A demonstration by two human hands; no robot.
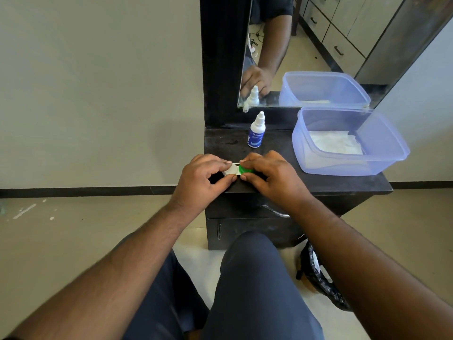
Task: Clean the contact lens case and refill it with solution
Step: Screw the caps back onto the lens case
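Case [236, 169] between left hand [203, 175] and right hand [272, 176]

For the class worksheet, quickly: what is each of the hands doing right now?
Left hand: pinches the white cap of the lens case.
Right hand: pinches the green cap.
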